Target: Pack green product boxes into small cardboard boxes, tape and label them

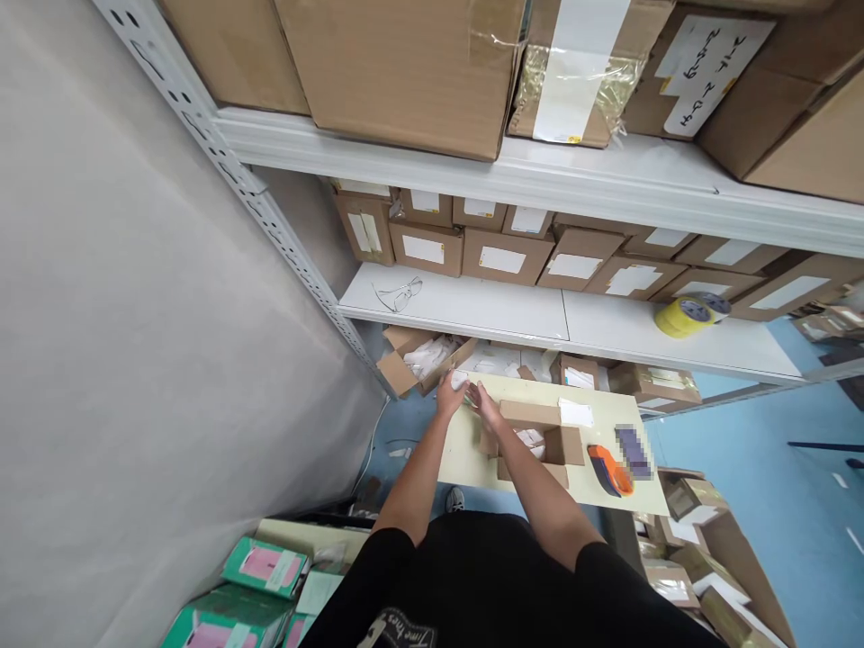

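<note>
My left hand [448, 396] is closed on a small white packet [459, 379] over the left end of the cream table [465, 450]. Close beside it is my right hand [484, 403], palm turned toward the packet and fingers stretched out; whether they touch it is hard to make out. Under my right forearm stands an open cardboard box [572, 445] with small white packets [532, 439] inside. Beyond my hands, another open carton [398, 373] holds a heap of white packets [432, 357].
On the table lie white labels [576, 413], an orange tape dispenser [611, 471] and a blurred purple item [633, 452]. Shelving [472, 301] ahead carries cartons, glasses [400, 294] and yellow tape rolls [683, 317]. A large carton [749, 562] of boxes stands right; green boxes [265, 567] lie left.
</note>
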{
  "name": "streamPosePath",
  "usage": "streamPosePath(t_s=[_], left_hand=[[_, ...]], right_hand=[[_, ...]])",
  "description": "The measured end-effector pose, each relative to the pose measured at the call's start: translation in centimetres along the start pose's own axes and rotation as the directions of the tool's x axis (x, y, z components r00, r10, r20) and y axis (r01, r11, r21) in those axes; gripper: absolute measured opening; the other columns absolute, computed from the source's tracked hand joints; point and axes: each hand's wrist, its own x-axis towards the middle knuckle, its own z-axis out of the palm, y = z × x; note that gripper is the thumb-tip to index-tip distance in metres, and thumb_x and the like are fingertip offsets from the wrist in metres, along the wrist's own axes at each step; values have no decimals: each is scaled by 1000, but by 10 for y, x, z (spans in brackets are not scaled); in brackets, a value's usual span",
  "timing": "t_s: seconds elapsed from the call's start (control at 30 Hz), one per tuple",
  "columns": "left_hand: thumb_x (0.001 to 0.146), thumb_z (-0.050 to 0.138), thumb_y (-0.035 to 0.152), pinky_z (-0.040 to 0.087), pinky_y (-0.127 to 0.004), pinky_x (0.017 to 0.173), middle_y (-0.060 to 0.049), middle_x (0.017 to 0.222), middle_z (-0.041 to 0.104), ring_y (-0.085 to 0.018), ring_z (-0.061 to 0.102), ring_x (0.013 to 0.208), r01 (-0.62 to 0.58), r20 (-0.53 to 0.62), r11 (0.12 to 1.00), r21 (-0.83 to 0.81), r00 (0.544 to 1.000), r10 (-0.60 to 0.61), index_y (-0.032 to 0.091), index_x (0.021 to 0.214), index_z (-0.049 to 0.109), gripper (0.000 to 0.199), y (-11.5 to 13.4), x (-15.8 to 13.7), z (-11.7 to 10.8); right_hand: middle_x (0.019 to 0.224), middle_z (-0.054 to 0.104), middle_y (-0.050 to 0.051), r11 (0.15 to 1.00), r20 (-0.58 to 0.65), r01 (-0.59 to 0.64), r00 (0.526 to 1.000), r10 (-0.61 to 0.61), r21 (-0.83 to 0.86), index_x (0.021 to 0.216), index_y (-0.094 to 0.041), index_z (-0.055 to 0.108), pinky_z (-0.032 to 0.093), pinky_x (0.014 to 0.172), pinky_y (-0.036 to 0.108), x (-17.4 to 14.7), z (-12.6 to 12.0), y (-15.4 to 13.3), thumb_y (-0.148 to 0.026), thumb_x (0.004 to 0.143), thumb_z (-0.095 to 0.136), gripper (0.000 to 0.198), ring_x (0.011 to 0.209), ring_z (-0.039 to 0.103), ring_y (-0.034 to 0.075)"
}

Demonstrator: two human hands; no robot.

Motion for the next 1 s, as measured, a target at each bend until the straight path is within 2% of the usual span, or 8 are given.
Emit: streamPosePath(t_s=[0.1, 0.33, 0.47, 0.57, 0.67, 0.77, 0.9, 1.0], left_hand=[[82, 76, 29, 46, -40, 112, -18, 140, 63, -31, 59, 132, 1, -43, 998, 68, 999, 2, 16, 143, 58, 65, -3, -3, -7], [83, 73, 27, 50, -44, 108, -19, 133, 69, -33, 65, 124, 52, -160, 993, 107, 987, -35, 14, 137, 64, 56, 7, -14, -36], [85, 73, 34, 52, -43, 108, -13, 129, 73, -30, 68, 121, 38, -242, 998, -55, 969, -50, 20, 134, 68, 52, 15, -26, -61], [90, 69, 39, 54, -39, 106, -10, 131, 73, -27, 68, 122, 20, -224, 961, -275, 971, -85, 22, 136, 66, 49, 24, -38, -66], [98, 60, 42, 55, -39, 105, -12, 134, 72, -27, 69, 122, 32, -81, 904, -427, 994, -73, 19, 144, 59, 52, 35, -58, -51], [103, 52, 47, 51, -42, 111, -11, 140, 68, -28, 65, 129, 48, 81, 919, -392, 997, -17, 20, 150, 55, 55, 47, -87, -18], [104, 46, 52, 49, -41, 113, -10, 146, 64, -30, 58, 137, 62, 262, 952, -299, 965, 19, 21, 152, 54, 57, 55, -125, 27], [104, 47, 51, 51, -41, 109, -11, 141, 68, -32, 61, 133, 81, 372, 962, -262, 928, 23, 20, 149, 57, 56, 53, -141, 46]], right_hand=[[158, 52, 10, 1000, 44, -27, 999, 27, -3, 154, -28, 49, 32, 123, 51, -3, 1, -6, -71, 100, 37, 71, 150, 44, 23], [156, 55, 11, 996, -55, 54, 997, -59, -74, 150, -29, 54, 40, 118, 48, -23, -19, -29, -60, 91, 62, 67, 143, 53, 27], [155, 56, 9, 985, -155, 111, 979, -131, -129, 143, -30, 61, 39, 120, 48, -39, -32, -36, -54, 81, 76, 69, 143, 52, 29], [155, 56, 7, 983, -247, 133, 956, -160, -123, 140, -29, 64, 40, 120, 46, -54, -45, -42, -55, 77, 79, 70, 143, 52, 29], [149, 62, 7, 976, -273, 193, 938, -214, -104, 135, -27, 68, 47, 116, 45, -76, -66, -45, -60, 81, 73, 64, 139, 56, 30], [140, 69, 6, 957, -325, 246, 902, -285, -157, 131, -26, 71, 50, 113, 47, -105, -97, -38, -63, 83, 69, 60, 135, 60, 33], [136, 71, 8, 955, -461, 205, 840, -285, -216, 132, -25, 70, 51, 113, 50, -147, -139, -15, -65, 83, 66, 64, 132, 63, 34], [134, 72, 9, 967, -485, 150, 842, -235, -209, 134, -23, 69, 51, 112, 50, -170, -159, 3, -65, 83, 65, 66, 131, 64, 34]])
